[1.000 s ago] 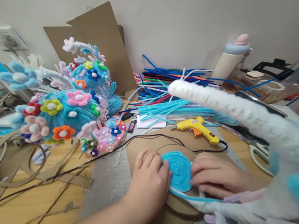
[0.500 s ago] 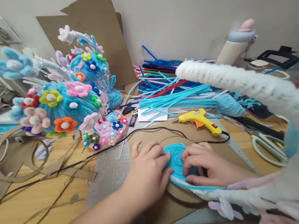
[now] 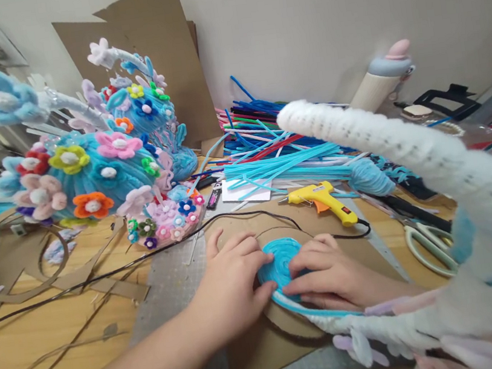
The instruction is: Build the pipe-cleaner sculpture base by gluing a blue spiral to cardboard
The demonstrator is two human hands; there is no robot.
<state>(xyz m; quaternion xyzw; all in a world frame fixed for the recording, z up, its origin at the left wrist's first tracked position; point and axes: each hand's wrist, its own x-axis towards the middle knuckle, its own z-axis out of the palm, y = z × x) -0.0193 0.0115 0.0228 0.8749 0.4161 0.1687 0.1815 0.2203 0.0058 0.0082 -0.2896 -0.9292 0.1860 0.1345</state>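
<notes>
A blue coiled disc (image 3: 279, 260) of fuzzy stems lies over brown cardboard (image 3: 262, 362) between my hands. My left hand (image 3: 235, 271) grips the disc's left edge between thumb and fingers. On the right side, my right hand (image 3: 325, 274) rests its bent fingers on the coil, pressing its surface; its thumb is hidden. From the disc's lower edge, blue and white strands run right to a white fuzzy stalk piece (image 3: 394, 325) with pale petals. A thick white fuzzy arch (image 3: 385, 134) curves over the right side of the view.
A yellow glue gun (image 3: 321, 198) lies beyond the hands, its black cord crossing the table. Green-handled scissors (image 3: 431, 250) are at the right. Flower-covered blue shapes (image 3: 109, 173) stand left, with colored stems (image 3: 267, 139) behind and a bottle (image 3: 381, 83) back right.
The whole view has shifted slightly, with things appearing farther left. My right hand's fingers have flattened and moved onto the disc's lower right part. My left hand still holds the left edge.
</notes>
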